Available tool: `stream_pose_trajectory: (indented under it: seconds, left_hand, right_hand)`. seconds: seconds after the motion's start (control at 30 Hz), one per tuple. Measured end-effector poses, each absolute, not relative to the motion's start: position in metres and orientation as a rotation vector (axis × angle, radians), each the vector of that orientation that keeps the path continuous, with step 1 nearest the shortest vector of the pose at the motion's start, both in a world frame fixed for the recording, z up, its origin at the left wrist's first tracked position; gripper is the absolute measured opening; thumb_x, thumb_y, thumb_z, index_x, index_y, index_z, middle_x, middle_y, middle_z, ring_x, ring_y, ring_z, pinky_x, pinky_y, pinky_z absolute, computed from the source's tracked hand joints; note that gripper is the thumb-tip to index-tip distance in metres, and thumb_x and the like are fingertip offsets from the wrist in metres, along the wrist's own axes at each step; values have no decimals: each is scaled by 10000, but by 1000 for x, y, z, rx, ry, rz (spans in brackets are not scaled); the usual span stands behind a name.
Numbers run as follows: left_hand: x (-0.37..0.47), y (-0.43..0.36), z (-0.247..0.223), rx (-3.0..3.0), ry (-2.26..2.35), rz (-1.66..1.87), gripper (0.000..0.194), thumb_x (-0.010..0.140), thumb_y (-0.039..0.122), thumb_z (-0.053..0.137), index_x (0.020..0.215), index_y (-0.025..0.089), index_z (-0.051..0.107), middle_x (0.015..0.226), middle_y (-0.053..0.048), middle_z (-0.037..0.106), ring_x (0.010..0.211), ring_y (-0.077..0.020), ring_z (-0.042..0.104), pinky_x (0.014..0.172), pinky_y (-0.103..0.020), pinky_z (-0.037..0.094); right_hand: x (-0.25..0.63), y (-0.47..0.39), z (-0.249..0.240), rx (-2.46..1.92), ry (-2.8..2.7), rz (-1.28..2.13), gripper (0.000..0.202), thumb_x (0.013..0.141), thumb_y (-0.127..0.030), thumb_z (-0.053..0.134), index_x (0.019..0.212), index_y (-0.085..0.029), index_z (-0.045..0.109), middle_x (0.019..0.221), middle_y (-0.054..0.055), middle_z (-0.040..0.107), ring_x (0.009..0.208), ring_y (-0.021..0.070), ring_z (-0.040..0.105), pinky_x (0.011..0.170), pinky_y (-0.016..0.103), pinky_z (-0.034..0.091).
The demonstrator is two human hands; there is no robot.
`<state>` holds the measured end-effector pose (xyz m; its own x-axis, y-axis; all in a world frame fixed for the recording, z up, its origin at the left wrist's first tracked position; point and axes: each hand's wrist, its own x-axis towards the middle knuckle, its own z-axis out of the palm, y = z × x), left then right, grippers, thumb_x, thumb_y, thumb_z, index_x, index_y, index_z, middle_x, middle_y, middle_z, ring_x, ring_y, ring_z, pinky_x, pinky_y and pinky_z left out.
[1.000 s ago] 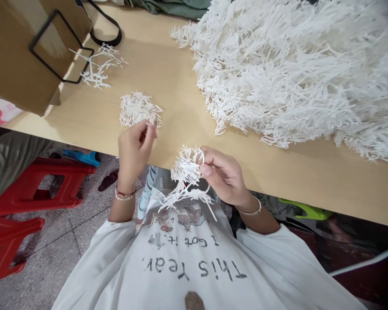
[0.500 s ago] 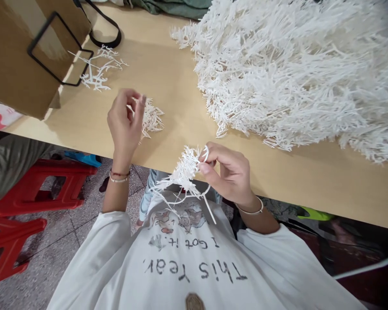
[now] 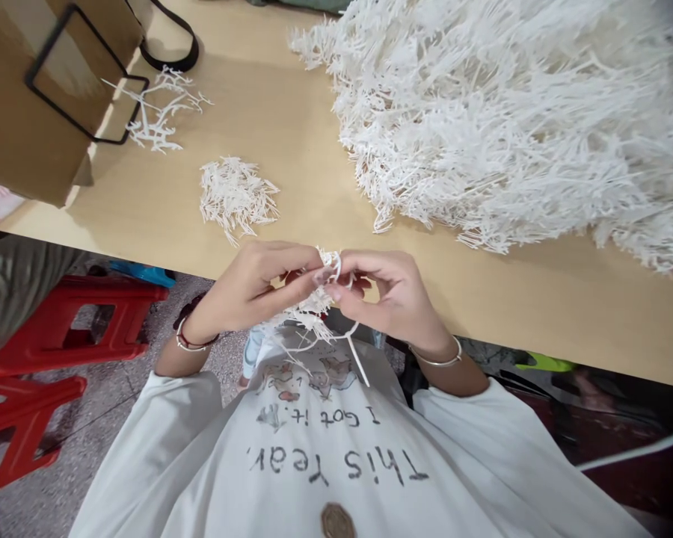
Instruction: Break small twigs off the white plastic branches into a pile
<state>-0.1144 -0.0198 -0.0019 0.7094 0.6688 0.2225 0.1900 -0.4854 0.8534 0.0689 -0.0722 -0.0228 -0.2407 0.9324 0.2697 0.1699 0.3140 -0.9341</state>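
Both hands meet over the table's front edge at a white branched plastic piece (image 3: pixel 314 317), whose bare stem hangs down in front of the shirt. My right hand (image 3: pixel 384 291) pinches its curved upper part between thumb and forefinger. From the other side my left hand (image 3: pixel 277 284) has its thumb and fingertips pressed together on the same piece, close to the right fingertips. What exactly lies between the left fingertips is too small to tell. A small heap of white sprigs (image 3: pixel 238 196) lies on the table just beyond my left hand.
A large pile of white sprigs (image 3: pixel 499 127) covers the table's right side. At the back left are a cardboard box (image 3: pixel 39 97), a black wire frame (image 3: pixel 59 33), a black strap (image 3: pixel 194 56) and a bare white branch (image 3: pixel 160 112). Red stools (image 3: pixel 61 329) stand below left.
My left hand has come down and right from beside the small heap to the piece, and its fingers have closed there. My right hand keeps its hold, almost unmoved.
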Motion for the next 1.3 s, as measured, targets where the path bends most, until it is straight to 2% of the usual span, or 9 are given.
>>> stream_pose_trajectory:
  seconds: [0.17,0.4,0.6,0.67,0.77,0.9,1.07,1.3]
  left_hand:
    - [-115,-25,-8,1912,720,682,262,841,264,548,601,160,561,526,19,446,493,-77,364,477,-224,287]
    - [-119,-19,-11,1701,578,486,339,870,332,506,585,151,542,520,2,505,493,-83,429,487,-220,332]
    - [-118,-20,-12,1834,588,469,104,809,259,602,835,165,567,661,1,533,579,-92,459,531,-209,359]
    - [-118,-20,-9,1855,543,415,92,825,247,581,797,160,565,639,3,534,557,-85,453,515,-203,348]
    - [-118,-21,-6,1766,515,363,200,870,265,517,709,149,538,586,13,512,526,-70,442,496,-189,334]
    - [-113,-31,-12,1463,527,449,274,896,304,479,669,149,486,551,37,425,491,-51,376,465,-175,297]
    - [-107,-51,-23,1061,521,597,287,867,347,525,665,156,455,540,58,315,443,-37,252,412,-174,219]
    - [-109,-57,-28,812,405,538,246,840,331,570,694,141,512,516,71,278,392,-16,172,373,-182,175]
  right_hand:
    - [67,-72,-25,-981,-1602,1201,201,787,-184,594,625,-157,477,561,-47,398,493,47,315,430,196,238]
    - [66,-73,-24,-940,-1537,1335,259,793,-235,600,611,-162,431,573,-51,346,516,55,309,452,207,224]
    - [68,-74,-23,-968,-1504,1417,276,804,-270,606,616,-162,435,582,-51,333,519,55,284,455,210,209]
    - [70,-74,-23,-978,-1476,1449,286,796,-278,621,612,-160,437,588,-51,331,529,55,289,462,207,218]
    - [70,-73,-25,-955,-1438,1469,294,792,-277,629,605,-157,436,589,-51,332,534,53,297,470,202,229]
    - [64,-74,-32,-819,-1351,1461,264,803,-285,618,631,-158,462,584,-48,367,528,54,306,471,198,244]
    - [50,-80,-39,-686,-1216,1367,183,804,-248,612,684,-158,507,620,-39,400,531,55,311,478,204,254]
    - [45,-89,-36,-652,-1067,1560,182,796,-228,616,677,-156,497,627,-39,410,522,53,330,469,205,255]
